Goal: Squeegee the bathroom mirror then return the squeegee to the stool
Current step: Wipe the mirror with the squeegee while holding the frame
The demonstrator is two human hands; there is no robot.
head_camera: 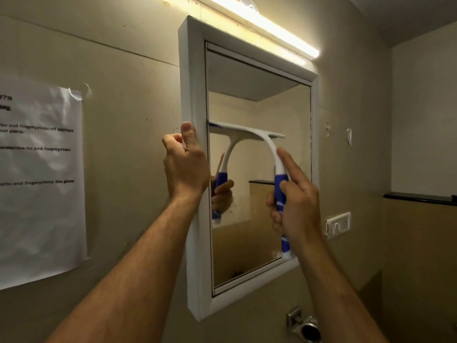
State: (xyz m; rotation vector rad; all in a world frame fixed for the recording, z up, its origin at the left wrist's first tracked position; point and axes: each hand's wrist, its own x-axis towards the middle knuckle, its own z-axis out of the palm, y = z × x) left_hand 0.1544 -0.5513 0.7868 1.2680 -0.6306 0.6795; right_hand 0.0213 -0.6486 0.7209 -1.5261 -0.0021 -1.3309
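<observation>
Two bare hands raised to a white-framed bathroom mirror [259,219] on a beige wall. Right hand [295,201]: fingers curled round the blue-and-white handle of the squeegee [269,154], index finger laid straight along the handle's upper curve. Squeegee held upright, blade at top, lying roughly level across the left half of the glass about midway up, left tip at the inner edge of the frame, blade edge apparently against the glass. Reflection of handle and gripping fingers visible in the glass just left of the real handle. Left hand [185,164]: gripping the mirror's left frame edge, thumb upright on the frame's front face, remaining fingers curled round the outer side toward the wall. Lit tube light [259,23] mounted directly above the mirror. Printed paper notice [42,181] fixed to the wall well left of the mirror, text mostly too blurred to read. White switch plate [338,225] just right of the mirror's lower corner. Metal fitting [304,325] on the wall below the mirror. Stool out of view.
</observation>
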